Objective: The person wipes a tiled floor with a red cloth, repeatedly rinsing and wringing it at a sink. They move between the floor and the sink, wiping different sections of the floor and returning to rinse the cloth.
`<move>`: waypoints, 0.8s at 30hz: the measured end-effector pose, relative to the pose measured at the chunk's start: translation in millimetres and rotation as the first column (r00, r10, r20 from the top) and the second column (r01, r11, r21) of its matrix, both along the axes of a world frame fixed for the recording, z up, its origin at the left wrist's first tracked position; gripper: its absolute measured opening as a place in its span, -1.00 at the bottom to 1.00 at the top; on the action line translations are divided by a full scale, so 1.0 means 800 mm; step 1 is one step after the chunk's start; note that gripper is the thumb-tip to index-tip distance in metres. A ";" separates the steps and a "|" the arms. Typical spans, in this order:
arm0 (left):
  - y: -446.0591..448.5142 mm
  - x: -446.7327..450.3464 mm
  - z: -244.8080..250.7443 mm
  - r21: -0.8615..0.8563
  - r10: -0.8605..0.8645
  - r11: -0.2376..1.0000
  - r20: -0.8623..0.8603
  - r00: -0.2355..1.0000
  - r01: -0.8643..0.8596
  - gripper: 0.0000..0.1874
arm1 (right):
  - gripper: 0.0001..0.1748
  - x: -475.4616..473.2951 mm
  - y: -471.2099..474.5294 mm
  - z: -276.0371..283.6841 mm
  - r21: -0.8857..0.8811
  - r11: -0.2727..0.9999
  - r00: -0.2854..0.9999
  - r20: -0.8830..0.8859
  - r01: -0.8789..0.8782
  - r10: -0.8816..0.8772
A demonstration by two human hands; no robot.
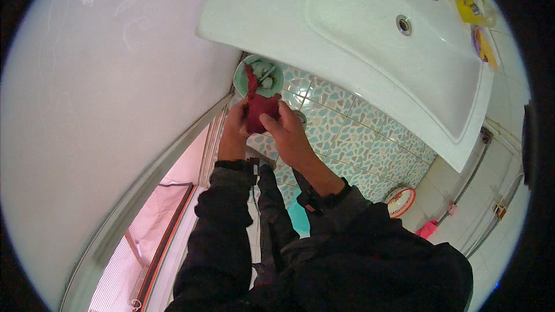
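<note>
Both my hands hold a dark red cloth [261, 112], bunched up in front of me. My left hand [236, 119] grips its left side, with most of the fingers hidden behind the fabric. On the right side, my right hand [286, 128] pinches it, thumb lying on top. A twisted end of the cloth points away from me, over a pale green bucket [239, 81]. Inside the bucket lie whitish scraps and a thin light stick, too unclear to name.
A white ceramic washbasin [360, 67] spans the upper right, with yellow bottles [470, 11] on its far rim. Patterned floor tiles [334, 117] lie below. A red-rimmed enamel basin [401, 201] leans by the right wall. A pale panel [117, 82] fills the left.
</note>
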State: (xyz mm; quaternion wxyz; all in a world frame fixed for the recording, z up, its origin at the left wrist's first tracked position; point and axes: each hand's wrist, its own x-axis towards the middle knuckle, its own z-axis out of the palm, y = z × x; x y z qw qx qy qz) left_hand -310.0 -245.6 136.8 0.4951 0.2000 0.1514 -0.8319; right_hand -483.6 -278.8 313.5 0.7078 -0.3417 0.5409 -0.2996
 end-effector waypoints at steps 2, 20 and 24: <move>-0.006 0.010 -0.049 0.241 0.001 0.971 0.010 1.000 -0.003 -0.67 | -0.67 -0.009 0.006 0.020 -0.067 0.998 1.000 0.013 -0.004 0.005; 0.011 -0.047 0.032 0.139 0.072 0.983 0.287 0.955 -0.116 -0.60 | -0.20 -0.029 -0.042 -0.139 0.208 0.974 0.974 -0.186 -0.089 0.129; 0.003 -0.087 0.041 0.310 -0.238 0.950 0.614 0.752 0.047 -0.63 | -0.34 -0.026 -0.015 -0.123 0.573 0.815 0.980 0.196 -0.091 -0.028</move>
